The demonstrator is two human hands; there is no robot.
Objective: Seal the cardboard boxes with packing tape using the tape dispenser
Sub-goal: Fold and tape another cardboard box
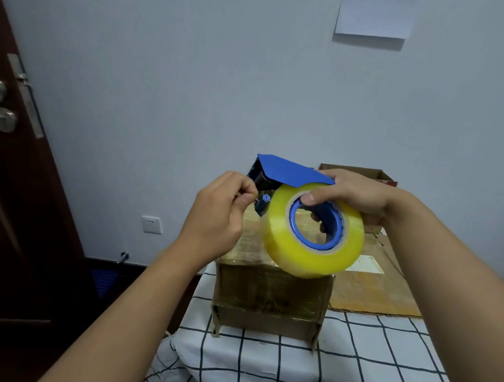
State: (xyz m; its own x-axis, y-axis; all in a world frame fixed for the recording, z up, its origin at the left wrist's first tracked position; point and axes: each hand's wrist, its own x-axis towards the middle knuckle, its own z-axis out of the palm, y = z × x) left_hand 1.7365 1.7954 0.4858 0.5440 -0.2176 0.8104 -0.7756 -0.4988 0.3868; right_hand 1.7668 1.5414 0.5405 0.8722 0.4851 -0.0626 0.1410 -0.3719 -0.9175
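Observation:
A blue tape dispenser (289, 171) carrying a thick yellowish roll of packing tape (297, 249) is held up in the air in front of me. My right hand (351, 193) grips it, thumb on the roll's inner rim and fingers through the blue core. My left hand (221, 215) pinches at the dispenser's front end beside the cutter, fingers curled; the tape end itself is too small to make out. Below stands a brown cardboard box (271, 299), wrapped in glossy tape, on the checked cloth.
A flattened cardboard sheet (370, 289) lies right of the box, and an open carton (365, 173) stands behind my right hand. The white cloth with a dark grid (351, 367) covers the table. A dark door (6, 199) stands at the left, with a wall socket (151, 224) nearby.

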